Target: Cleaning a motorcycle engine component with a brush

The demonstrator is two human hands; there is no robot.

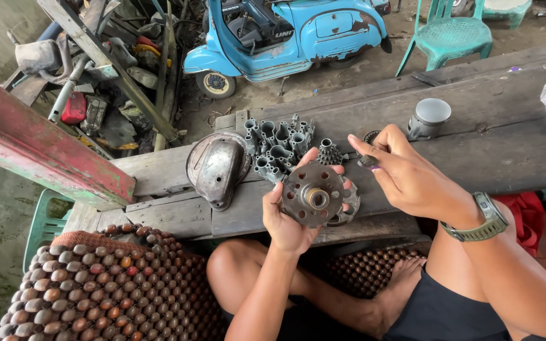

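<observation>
At far left, a beaded seat mat lies below the wooden tabletop. On the tabletop: domed metal cover, then a cluster of grey tube fittings and a small gear. Left hand holds a round perforated metal hub just above the tabletop's near edge, fingers clamped on its rim. Right hand, with a wristwatch, has fingers pinched together on a small dark part. Grey piston stands further right.
</observation>
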